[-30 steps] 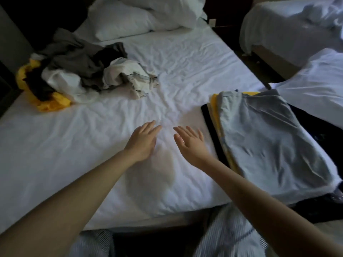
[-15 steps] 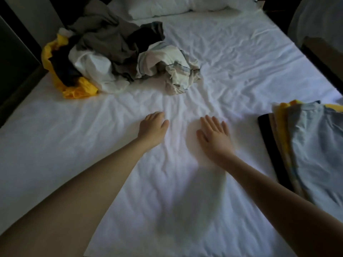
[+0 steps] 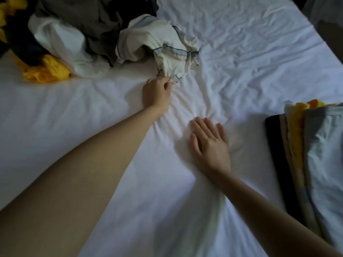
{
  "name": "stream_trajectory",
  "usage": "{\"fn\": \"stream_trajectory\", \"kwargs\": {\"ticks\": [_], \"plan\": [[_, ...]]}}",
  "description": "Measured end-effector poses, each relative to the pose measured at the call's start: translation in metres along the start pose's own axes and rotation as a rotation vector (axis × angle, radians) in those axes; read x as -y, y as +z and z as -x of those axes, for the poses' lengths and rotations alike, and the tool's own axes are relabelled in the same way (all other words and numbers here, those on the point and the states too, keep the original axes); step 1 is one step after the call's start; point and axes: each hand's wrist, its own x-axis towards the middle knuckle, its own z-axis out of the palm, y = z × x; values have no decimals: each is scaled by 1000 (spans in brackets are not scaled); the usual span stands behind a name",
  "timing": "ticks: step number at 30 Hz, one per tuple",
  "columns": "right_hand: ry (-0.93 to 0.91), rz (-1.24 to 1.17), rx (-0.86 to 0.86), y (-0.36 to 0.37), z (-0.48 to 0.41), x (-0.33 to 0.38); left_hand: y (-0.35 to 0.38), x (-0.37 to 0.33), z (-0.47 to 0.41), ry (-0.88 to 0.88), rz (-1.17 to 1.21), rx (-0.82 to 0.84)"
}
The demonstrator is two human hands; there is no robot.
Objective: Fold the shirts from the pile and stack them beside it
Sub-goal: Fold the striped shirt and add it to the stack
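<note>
A loose pile (image 3: pixel 78 34) of unfolded shirts lies on the white bed sheet (image 3: pixel 241 52). At the pile's left edge a bright yellow garment (image 3: pixel 48 72) spills out from under dark cloth. Next to it, inside the pile, sits a crumpled white shirt (image 3: pixel 61 43), with a grey-brown one (image 3: pixel 89 17) heaped over the pile's middle. The pile's right end is a cream shirt with grey and dark stripes (image 3: pixel 163 45), bunched and drooping toward the person.

The left hand (image 3: pixel 156 93) is right at the pile's near edge, its arm stretched out across the sheet. Its fingers are curled and it pinches the lowest fold of the cream striped shirt, so that shirt is gripped but not yet lifted off the pile.

The right hand (image 3: pixel 209 145) lies to the right of the pile and nearer the person. It rests palm down on the sheet with its fingers straight and slightly spread, holding nothing.

Well to the right of the pile, apart from it, the stack of folded shirts (image 3: pixel 297 154) lies flat. It shows a black edge, then cream and yellow layers, with a light blue shirt (image 3: pixel 326 145) on top.
</note>
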Motion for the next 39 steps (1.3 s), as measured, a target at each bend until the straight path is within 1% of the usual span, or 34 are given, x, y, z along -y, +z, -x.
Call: {"fn": "stream_trajectory", "kwargs": {"ticks": [3,5,8,10,12,13,17,18,20,22,25,26,27,29,30,31,33,34,35,36,37,39], "plan": [[1,-8,-3,-1,0,2,-13,-1,15,-28,8,-74],[17,-13,12,-3,0,3,-22,-3,37,-25,90,-76],[62,-50,57,-7,1,6,-42,-3,86,-28,238,5],[103,-96,83,-14,3,8,-58,0,126,6,288,63],[181,-220,86,-21,5,11,-76,2,164,61,324,143],[246,-335,85,-24,7,13,-83,4,183,73,350,182],[538,-1037,-2,-42,8,24,-111,8,227,123,406,296],[587,-1125,1,-46,7,26,-116,7,232,132,407,320],[650,-1217,44,-57,7,29,-126,4,236,123,409,373],[660,-1297,124,-71,9,33,-137,-1,235,92,387,476],[617,-1231,229,-90,23,38,-155,-10,227,75,267,709],[586,-1225,255,-93,30,38,-162,-12,224,61,233,717],[550,-1222,292,-99,38,41,-169,-14,223,34,212,662],[488,-1197,398,-107,56,45,-180,-25,224,-35,200,407],[459,-1185,454,-111,64,48,-185,-36,226,-67,225,313],[422,-1161,505,-114,71,52,-189,-48,227,-106,275,302],[346,-1077,573,-121,78,60,-187,-70,229,-211,348,414],[320,-1036,594,-124,80,64,-183,-77,229,-232,333,443],[308,-986,608,-127,80,66,-179,-81,228,-226,304,432],[308,-947,615,-130,80,67,-176,-80,226,-217,307,386],[314,-912,620,-133,79,67,-176,-78,224,-230,363,322],[341,-861,616,-139,78,64,-178,-57,219,-336,623,206]]}}
